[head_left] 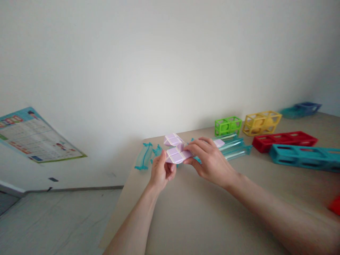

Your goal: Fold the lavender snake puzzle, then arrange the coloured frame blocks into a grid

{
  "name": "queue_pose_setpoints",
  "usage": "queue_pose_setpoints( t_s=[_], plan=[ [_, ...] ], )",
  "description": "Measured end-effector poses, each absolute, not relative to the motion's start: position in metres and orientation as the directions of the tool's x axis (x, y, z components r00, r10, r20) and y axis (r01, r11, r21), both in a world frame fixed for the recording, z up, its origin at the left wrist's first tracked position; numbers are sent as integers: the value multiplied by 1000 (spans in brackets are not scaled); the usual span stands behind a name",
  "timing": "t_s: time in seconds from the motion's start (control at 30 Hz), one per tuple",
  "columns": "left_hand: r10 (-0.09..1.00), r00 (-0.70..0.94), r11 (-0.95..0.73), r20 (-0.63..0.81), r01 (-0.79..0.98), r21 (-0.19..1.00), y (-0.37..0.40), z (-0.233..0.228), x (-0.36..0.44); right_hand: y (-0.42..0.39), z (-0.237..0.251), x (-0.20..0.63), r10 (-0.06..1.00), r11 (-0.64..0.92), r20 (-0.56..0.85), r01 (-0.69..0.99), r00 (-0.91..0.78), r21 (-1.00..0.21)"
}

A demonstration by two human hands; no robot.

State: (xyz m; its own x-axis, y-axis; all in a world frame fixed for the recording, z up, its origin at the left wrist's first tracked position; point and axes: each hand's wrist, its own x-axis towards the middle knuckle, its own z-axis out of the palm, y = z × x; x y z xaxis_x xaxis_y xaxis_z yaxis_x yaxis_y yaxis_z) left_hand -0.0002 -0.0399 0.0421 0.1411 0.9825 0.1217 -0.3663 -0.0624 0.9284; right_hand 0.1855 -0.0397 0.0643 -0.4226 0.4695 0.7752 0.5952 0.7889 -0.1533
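Note:
Both hands hold a lilac and white twisty snake puzzle (174, 156) above the table. It is made of jointed wedge blocks, folded so that one part sticks up toward the wall and another reaches right, behind my fingers. My left hand (160, 171) pinches its left end, thumb on top and the other fingers curled underneath. My right hand (209, 159) grips it from the right, fingers over the top and thumb at the near side. The right hand covers much of the puzzle's middle.
On the table (202, 212) behind the hands lie clear teal tubes (233, 147) and a teal piece (143, 156). To the right are green (227, 125), yellow (261, 123), red (285, 140) and blue (305, 157) frames. A poster (39, 136) is on the wall.

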Motion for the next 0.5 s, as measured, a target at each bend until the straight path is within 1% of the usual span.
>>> queue_pose_setpoints(
  t_s=[0.1,0.17,0.23,0.3,0.4,0.5],
  plan=[
    [967,188,-85,171,-394,915,-41,42,-1,-36,62,186,457,813,784,556,-421,-176],
    [955,214,-101,206,-419,902,-42,40,-2,-34,61,186,424,841,802,511,-420,-177],
    [952,221,-90,209,-453,887,-43,37,-5,-33,62,187,381,869,811,473,-443,-150],
    [962,202,-61,182,-491,869,-42,35,-6,-33,62,187,346,884,811,454,-471,-113],
    [985,82,-85,150,-529,844,-36,32,-7,-35,63,189,287,892,838,448,-464,-58],
    [974,-116,-227,195,-498,837,-27,31,-8,-42,65,192,224,884,902,466,-370,-29]
  ],
)
